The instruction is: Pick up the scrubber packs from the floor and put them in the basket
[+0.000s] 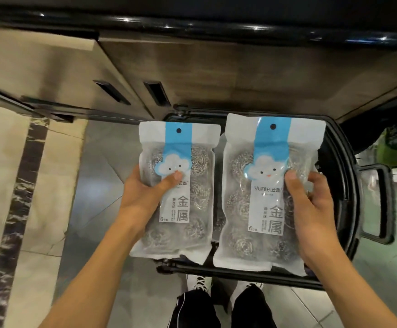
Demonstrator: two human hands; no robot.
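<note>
The two scrubber packs, the left pack (176, 192) and the right pack (270, 192), lie side by side over the black basket (349, 176) and cover most of its opening. Only a thin gap between them shows the inside. The basket's handle (382, 204) juts out to the right. Cabinet doors (145, 65) stand close behind. Bare floor (93, 176) lies open on the left.
</note>
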